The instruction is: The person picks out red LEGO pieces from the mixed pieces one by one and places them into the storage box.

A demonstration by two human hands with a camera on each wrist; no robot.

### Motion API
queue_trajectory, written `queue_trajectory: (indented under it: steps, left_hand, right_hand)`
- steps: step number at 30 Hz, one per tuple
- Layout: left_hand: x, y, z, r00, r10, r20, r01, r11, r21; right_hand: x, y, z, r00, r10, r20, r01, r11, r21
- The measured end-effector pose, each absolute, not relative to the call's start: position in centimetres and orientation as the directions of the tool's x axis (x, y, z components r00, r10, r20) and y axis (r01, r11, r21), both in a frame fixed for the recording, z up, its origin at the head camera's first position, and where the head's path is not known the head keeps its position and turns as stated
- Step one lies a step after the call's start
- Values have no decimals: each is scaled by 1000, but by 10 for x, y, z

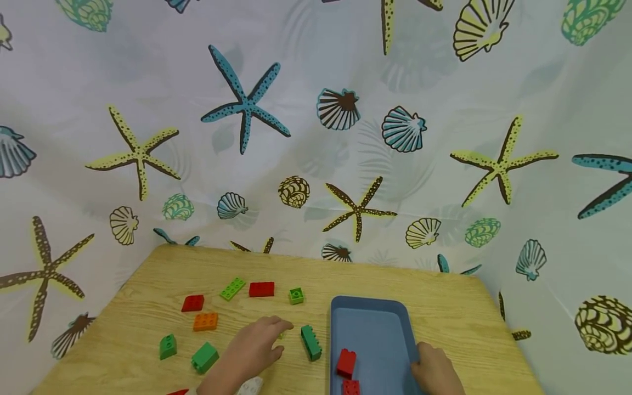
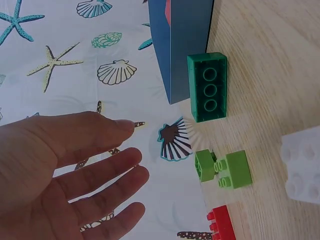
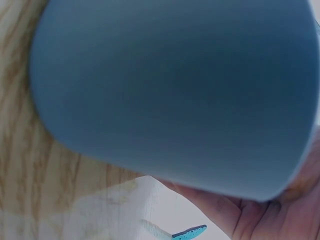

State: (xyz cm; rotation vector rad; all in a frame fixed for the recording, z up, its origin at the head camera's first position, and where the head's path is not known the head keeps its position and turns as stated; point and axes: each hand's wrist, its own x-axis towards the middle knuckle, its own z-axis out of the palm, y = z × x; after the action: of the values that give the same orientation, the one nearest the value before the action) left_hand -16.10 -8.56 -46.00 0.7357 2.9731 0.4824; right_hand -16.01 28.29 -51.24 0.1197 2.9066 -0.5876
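My left hand hovers above the table with its fingers loosely extended and nothing held. Just beyond its fingertips is a small lime brick, mostly hidden behind the hand. To its right lies a dark green brick, whose hollow side shows in the left wrist view. A blue bin stands farther right with two red bricks inside. My right hand grips the right rim of the bin. The bin's wall fills most of the right wrist view and hides the fingers.
Left of the bin lie a lime brick, red bricks, a flat lime brick, an orange brick and green bricks. A white brick sits near my left wrist. A patterned curtain hangs behind the table.
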Motion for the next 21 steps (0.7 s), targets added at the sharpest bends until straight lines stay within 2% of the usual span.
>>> queue_trajectory:
  steps: [10, 21]
  left_hand:
    - [-156, -106, -456, -929, 365, 62, 358, 843, 400]
    - [-155, -123, -456, -970, 243, -13, 212, 874, 437]
  right_hand:
    - [-159, 283, -512, -985, 37, -169, 98, 925, -368]
    - [-159, 282, -513, -985, 38, -167, 100, 920, -379]
